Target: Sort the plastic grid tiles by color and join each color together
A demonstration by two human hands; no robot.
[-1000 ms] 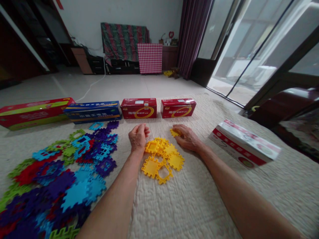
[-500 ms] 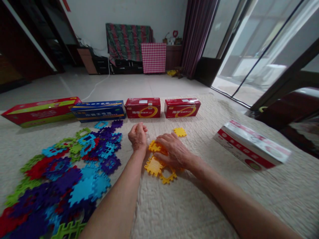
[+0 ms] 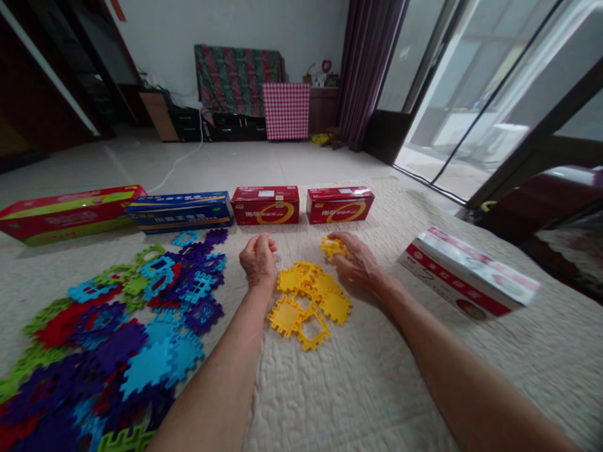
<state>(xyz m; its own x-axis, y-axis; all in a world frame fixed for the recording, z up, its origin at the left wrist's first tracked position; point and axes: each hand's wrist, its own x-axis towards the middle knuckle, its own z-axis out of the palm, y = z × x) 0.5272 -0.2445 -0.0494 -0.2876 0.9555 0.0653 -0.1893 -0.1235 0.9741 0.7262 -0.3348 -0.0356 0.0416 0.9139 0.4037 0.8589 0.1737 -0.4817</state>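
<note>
My right hand is beyond the right side of a small pile of yellow toothed interlocking tiles, its fingers and thumb closed on a yellow interlocking tile. Some tiles in the pile are solid, others have open centres. To the left of the pile, my left hand is held closed with its fingers curled. Whatever it may hold is hidden. A wide heap of purple, blue, red and green interlocking tiles lies left of my left forearm.
Along the far edge of the cream quilted cover stand a red and green box, a blue box and two red boxes. A white and red box sits at the right. Glass doors are beyond.
My right hand has moved from over the yellow pile to its far right and now has a yellow tile between its fingers. The pile is uncovered. My left hand has stayed nearly still.
</note>
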